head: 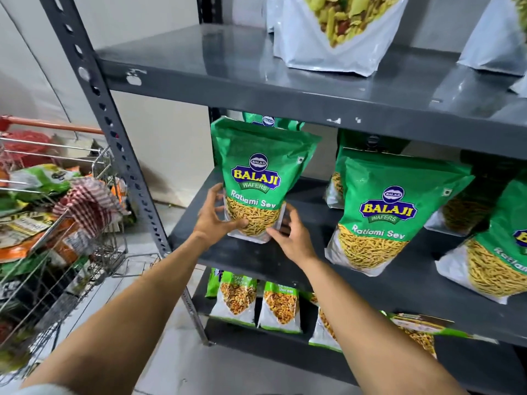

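A green Balaji Ratlami Sev pouch (261,172) stands upright at the left end of the middle shelf (256,260) of a dark grey metal rack. My left hand (215,220) holds the pouch's lower left side, thumb across the front and fingers behind. On the other side, my right hand (291,238) grips the lower right corner, fingers curled at the edge. A second identical pouch (268,121) peeks out behind it.
More Ratlami Sev pouches (390,212) stand to the right on the same shelf. White snack bags (333,32) sit on the upper shelf, smaller packets (281,306) on the lower one. A wire shopping cart (65,252) full of packets and a checked cloth stands at left.
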A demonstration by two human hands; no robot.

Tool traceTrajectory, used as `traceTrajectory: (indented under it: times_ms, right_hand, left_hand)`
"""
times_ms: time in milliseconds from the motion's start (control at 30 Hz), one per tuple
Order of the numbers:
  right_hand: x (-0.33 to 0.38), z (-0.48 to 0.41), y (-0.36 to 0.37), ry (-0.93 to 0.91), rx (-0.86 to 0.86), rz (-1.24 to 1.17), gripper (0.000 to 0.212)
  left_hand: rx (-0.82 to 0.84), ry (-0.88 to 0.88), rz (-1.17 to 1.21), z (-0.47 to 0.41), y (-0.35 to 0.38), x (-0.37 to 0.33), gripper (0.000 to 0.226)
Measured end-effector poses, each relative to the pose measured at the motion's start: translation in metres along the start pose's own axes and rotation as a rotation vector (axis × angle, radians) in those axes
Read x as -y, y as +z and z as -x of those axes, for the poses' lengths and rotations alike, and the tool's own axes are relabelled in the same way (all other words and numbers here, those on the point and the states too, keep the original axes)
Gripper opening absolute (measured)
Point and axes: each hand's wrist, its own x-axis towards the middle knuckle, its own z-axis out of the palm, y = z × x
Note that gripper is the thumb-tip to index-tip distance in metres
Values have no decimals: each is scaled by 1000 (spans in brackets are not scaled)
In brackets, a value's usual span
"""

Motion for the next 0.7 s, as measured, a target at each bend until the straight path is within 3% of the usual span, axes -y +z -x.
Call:
traceTrajectory:
  times_ms: [700]
  right_hand:
    - [-1, -3, -2, -15, 11, 6, 63]
  left_hand:
    - [69, 57, -38, -11, -7, 7, 95]
